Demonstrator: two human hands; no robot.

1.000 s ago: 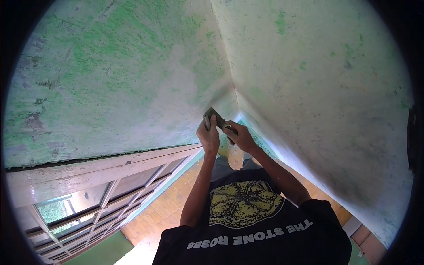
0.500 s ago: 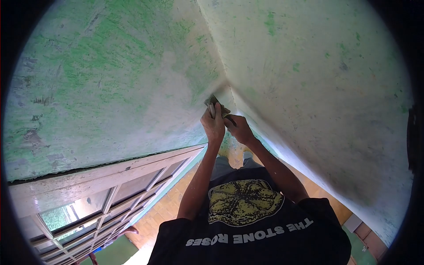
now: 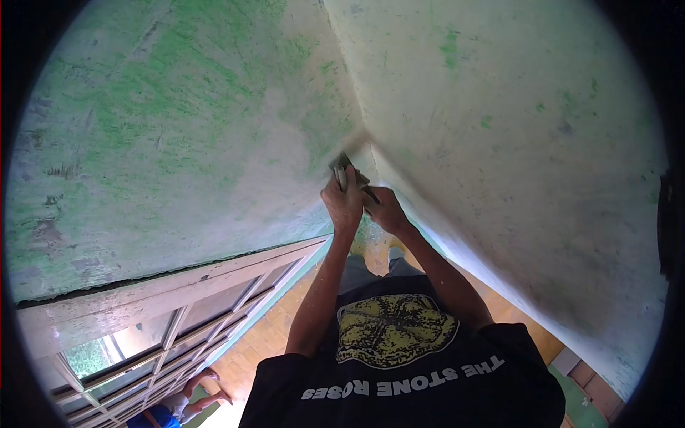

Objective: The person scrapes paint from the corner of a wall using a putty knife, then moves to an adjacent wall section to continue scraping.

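A small flat grey-brown hand tool [image 3: 345, 166] sits high in the inside corner where two pale walls meet. Its thin, dull blade end tilts up and left, pressed against the green-streaked plaster wall [image 3: 178, 128] just beside the corner seam. Only that upper end shows. The lower part is buried in the left hand [image 3: 343, 203], which wraps around it from below, and the right hand [image 3: 386, 211] closes on its dark rear end. Finer detail is too small to tell.

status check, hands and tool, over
Left hand and right hand both gripping scraper. Blade against wall corner. Nothing blocking it.
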